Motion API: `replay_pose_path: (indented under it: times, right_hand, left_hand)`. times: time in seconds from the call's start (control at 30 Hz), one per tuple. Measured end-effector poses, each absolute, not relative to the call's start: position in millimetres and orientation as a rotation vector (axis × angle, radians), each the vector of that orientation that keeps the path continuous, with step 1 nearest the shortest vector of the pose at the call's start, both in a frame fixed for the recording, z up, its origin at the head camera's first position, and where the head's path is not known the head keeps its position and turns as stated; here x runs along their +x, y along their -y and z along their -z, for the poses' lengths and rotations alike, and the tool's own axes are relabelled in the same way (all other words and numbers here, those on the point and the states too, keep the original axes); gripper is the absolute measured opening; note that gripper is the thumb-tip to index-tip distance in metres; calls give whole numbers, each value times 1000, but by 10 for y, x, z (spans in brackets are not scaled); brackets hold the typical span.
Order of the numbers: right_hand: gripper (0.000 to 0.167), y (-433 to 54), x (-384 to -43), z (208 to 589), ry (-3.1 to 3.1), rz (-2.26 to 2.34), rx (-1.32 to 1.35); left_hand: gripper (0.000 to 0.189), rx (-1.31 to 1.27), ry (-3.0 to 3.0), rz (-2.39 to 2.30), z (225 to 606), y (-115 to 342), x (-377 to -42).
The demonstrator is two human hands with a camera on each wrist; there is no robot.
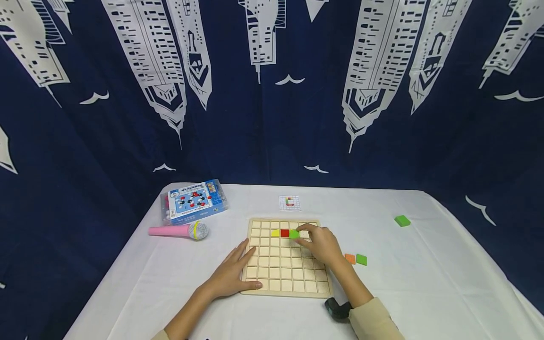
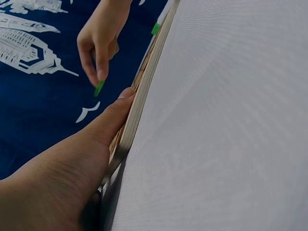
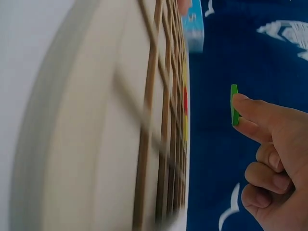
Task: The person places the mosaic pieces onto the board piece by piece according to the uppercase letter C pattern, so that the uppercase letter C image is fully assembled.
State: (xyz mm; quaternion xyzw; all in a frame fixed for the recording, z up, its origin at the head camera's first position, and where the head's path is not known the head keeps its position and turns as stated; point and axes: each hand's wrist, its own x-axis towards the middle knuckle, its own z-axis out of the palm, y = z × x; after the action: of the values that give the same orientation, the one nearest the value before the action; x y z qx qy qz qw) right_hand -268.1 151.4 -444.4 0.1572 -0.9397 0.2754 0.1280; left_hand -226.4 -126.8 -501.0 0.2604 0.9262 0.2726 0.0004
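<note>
Thumb and index finger of my right hand (image 1: 324, 243) pinch a green square tile (image 3: 234, 105), raised above the wooden grid board (image 1: 274, 274). The other fingers of that hand curl in toward the palm. A yellow tile (image 1: 275, 233) and a red tile (image 1: 284, 233) sit side by side in an upper row of the board. Beyond the red one, the right wrist view shows a second yellow tile (image 3: 185, 127), mostly covered by the green tile in the head view. My left hand (image 1: 227, 276) rests on the board's lower left edge, fingers spread, thumb along the front rim.
Right of the board lie an orange tile (image 1: 350, 259) and a green tile (image 1: 361, 259), with another green piece (image 1: 402, 220) farther back. A small pattern card (image 1: 290, 203) lies behind the board. At left are a pink microphone (image 1: 178, 231) and a blue box (image 1: 195, 200).
</note>
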Motion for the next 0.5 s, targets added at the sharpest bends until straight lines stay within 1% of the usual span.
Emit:
replay_pose_path:
  times: [0.23, 0.5]
  right_hand:
    - [32, -1179, -2745, 4531, 2713, -830, 546]
    - [28, -1055, -2795, 4660, 2775, -762, 541]
  left_hand:
    - [99, 820, -2909, -849, 5020, 1266, -2272]
    - [99, 809, -2908, -843, 5022, 1277, -2269]
